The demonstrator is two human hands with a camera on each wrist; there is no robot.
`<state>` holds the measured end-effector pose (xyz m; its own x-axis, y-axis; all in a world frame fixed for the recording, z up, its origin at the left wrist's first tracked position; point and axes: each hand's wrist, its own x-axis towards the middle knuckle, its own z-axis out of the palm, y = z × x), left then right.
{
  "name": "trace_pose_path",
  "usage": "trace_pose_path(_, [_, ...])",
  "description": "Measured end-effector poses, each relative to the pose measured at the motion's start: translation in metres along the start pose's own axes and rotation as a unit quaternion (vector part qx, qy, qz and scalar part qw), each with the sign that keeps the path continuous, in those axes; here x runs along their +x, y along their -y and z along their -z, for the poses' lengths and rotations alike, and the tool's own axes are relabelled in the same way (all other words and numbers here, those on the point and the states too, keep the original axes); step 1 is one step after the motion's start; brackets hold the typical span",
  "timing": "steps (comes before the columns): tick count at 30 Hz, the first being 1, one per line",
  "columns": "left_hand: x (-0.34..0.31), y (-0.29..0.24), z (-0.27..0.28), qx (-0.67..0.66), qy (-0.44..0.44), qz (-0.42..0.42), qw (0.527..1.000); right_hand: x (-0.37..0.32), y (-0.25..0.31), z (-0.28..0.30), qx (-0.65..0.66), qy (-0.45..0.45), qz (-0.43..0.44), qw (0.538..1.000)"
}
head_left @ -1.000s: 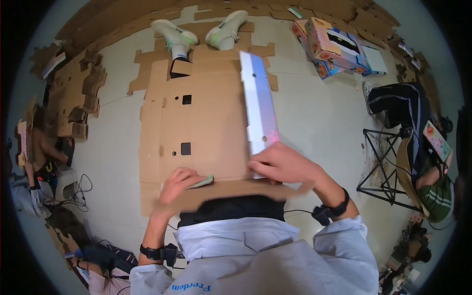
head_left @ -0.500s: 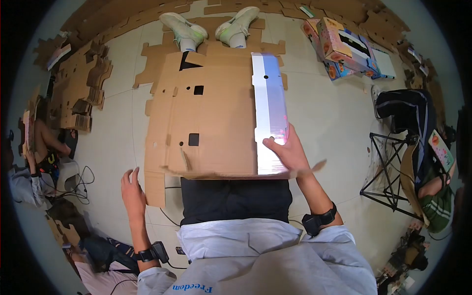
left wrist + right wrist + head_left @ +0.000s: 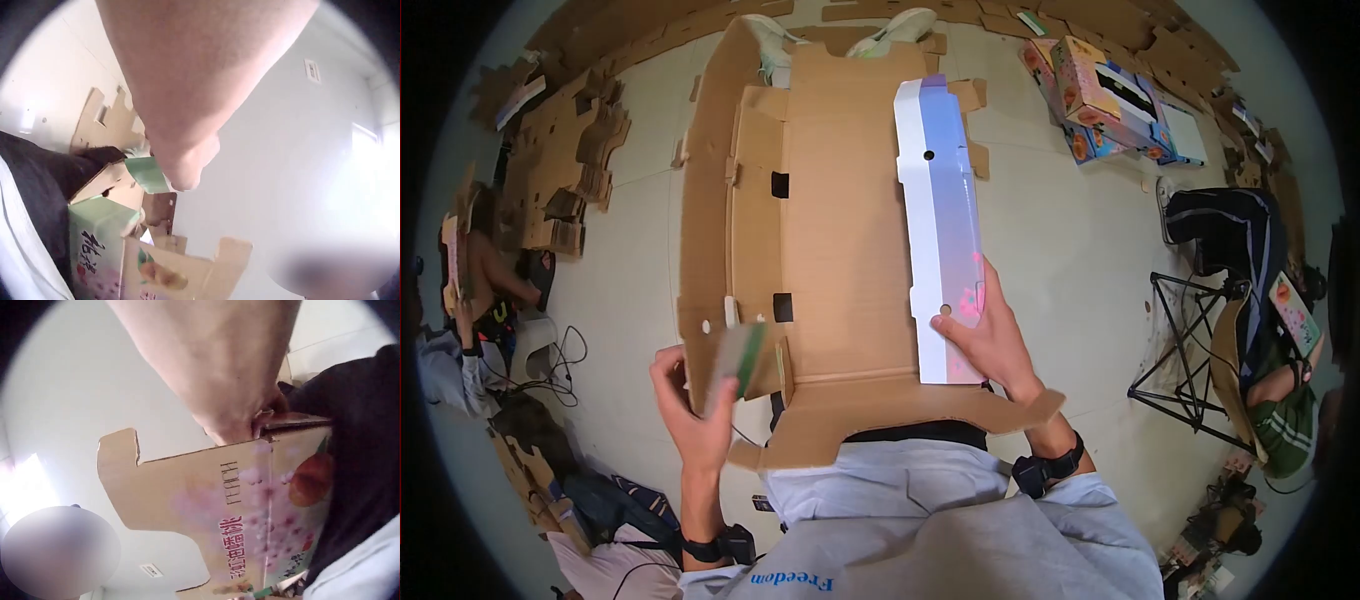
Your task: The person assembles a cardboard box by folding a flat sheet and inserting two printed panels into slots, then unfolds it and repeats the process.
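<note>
A partly folded cardboard box (image 3: 845, 230) lies across the person's legs, its plain brown inside facing up. At its left side, the left hand (image 3: 697, 415) pinches a blurred green-edged flap (image 3: 746, 362) by the raised left wall (image 3: 708, 190). In the left wrist view the green flap (image 3: 147, 174) sits at the fingertips. The right hand (image 3: 997, 335) grips the folded right wall (image 3: 945, 220), white and purple, with the thumb on top and the fingers hidden on the outside. The near end panel (image 3: 890, 410) leans toward the person; its peach-printed outside (image 3: 244, 494) shows in the right wrist view.
Finished-looking printed boxes (image 3: 1105, 95) stand at the back right. Stacked flat cardboard (image 3: 560, 170) lies at the left, with more along the far edge. A black folding stool frame (image 3: 1195, 350) and a seated person are on the right; cables (image 3: 565, 375) lie on the left floor.
The left hand left the near corner, swung out to the left, and now holds the flap with the left wall raised. The right hand shifted from the near right corner to grip the right wall.
</note>
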<state>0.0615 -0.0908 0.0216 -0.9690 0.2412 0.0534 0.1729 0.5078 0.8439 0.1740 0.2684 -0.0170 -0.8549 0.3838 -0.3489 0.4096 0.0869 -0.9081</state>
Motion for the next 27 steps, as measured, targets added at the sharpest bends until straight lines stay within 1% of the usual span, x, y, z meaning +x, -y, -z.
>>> trace_pose_path(1, [0.001,-0.018,-0.011,-0.016,-0.023,-0.068,0.997,-0.003,0.002,0.000,-0.010,0.002,0.004,1.000])
trace_pose_path(2, [0.002,-0.036,-0.016,0.016,-0.006,-0.116,0.993,-0.005,0.002,0.000,-0.020,0.003,0.008,1.000])
trace_pose_path(4, [0.005,-0.064,-0.016,0.079,0.026,-0.210,0.974,-0.013,-0.004,0.006,0.015,0.044,-0.013,0.999])
trace_pose_path(5, [0.009,-0.070,-0.013,0.099,0.082,-0.246,0.961,-0.016,-0.007,0.010,0.032,0.065,-0.024,0.997])
trace_pose_path(7, [0.020,-0.081,-0.010,0.137,0.195,-0.312,0.920,-0.022,-0.012,0.015,0.013,0.073,-0.043,0.996])
trace_pose_path(8, [0.026,-0.097,-0.007,0.178,0.305,-0.302,0.886,-0.025,-0.014,0.016,0.003,0.075,-0.052,0.996])
trace_pose_path(10, [0.028,-0.100,-0.022,0.102,0.374,-0.306,0.870,-0.023,-0.022,0.017,0.035,0.079,-0.047,0.995])
trace_pose_path(12, [0.027,-0.099,-0.056,0.160,0.431,-0.318,0.829,-0.027,-0.024,0.015,0.047,0.071,-0.046,0.995])
trace_pose_path(13, [0.025,-0.094,-0.071,0.189,0.453,-0.323,0.809,-0.025,-0.022,0.012,0.039,0.069,-0.043,0.996])
trace_pose_path(14, [0.022,-0.085,-0.079,0.203,0.445,-0.333,0.806,-0.021,-0.018,0.009,0.029,0.068,-0.038,0.997])
trace_pose_path(15, [0.018,-0.080,-0.088,0.216,0.438,-0.341,0.804,-0.019,-0.022,0.008,-0.017,0.058,-0.006,0.998])
trace_pose_path(16, [0.016,-0.078,-0.092,0.229,0.432,-0.349,0.800,-0.015,-0.026,0.010,-0.001,0.055,-0.012,0.998])
trace_pose_path(17, [0.019,-0.075,-0.082,0.219,0.498,-0.289,0.787,-0.014,-0.031,0.010,0.018,0.049,-0.023,0.998])
trace_pose_path(18, [0.025,-0.081,-0.066,0.192,0.500,-0.262,0.803,-0.017,-0.034,0.008,0.040,0.041,-0.038,0.998])
trace_pose_path(20, [0.038,-0.084,-0.034,0.143,0.494,-0.204,0.833,-0.018,-0.034,0.006,0.136,0.041,-0.063,0.988])
trace_pose_path(21, [0.037,-0.075,-0.022,0.128,0.521,-0.170,0.827,-0.017,-0.033,0.005,0.182,0.044,-0.075,0.979])
trace_pose_path(24, [0.025,-0.068,-0.005,0.087,0.533,-0.096,0.836,-0.015,-0.022,-0.003,0.188,0.028,-0.084,0.978])
trace_pose_path(27, [0.011,-0.051,-0.011,0.053,0.512,-0.049,0.856,-0.009,-0.037,-0.006,0.130,0.022,-0.036,0.991])
